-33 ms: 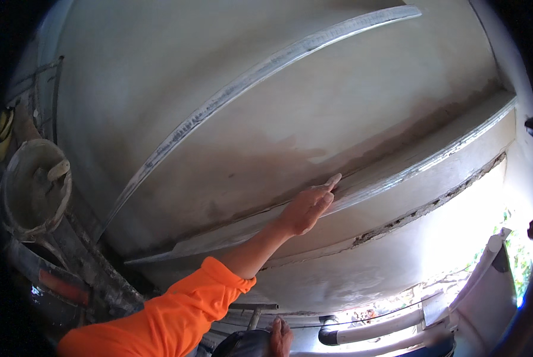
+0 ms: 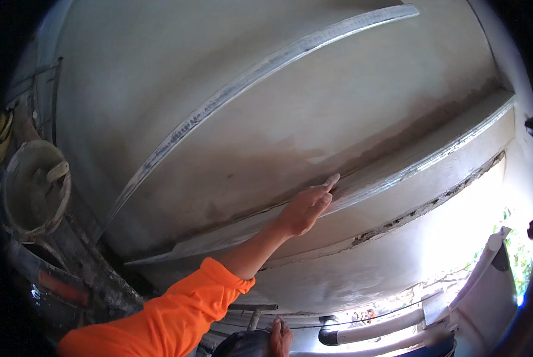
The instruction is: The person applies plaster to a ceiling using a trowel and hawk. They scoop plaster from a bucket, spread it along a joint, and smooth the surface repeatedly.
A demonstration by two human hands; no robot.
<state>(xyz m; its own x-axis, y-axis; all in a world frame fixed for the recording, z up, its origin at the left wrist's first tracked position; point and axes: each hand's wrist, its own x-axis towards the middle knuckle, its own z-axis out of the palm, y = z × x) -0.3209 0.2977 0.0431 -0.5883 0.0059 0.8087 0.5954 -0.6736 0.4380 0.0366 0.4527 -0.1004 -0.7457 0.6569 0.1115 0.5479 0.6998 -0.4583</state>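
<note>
Across the whole view spreads the plastered wall [image 2: 314, 113], wide bare surface far and left of my reach. Right of centre, my left hand [image 2: 305, 209] presses a small pale tool [image 2: 332, 180], fingers closed on it, against the ledge edge [image 2: 409, 169]. Near the bottom, my right hand [image 2: 280, 336] rests on a dark object [image 2: 248, 344]; grip unclear. Nothing has shifted since earlier.

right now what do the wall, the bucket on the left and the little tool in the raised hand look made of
Wall: cement plaster, matt grey, with darker damp-looking patches.
Bucket: probably plastic or rubber, crusted with grey mortar, so it is hard to tell.
Tool in the left hand: pale and thin, perhaps wood or plastic; too small to tell.
</note>
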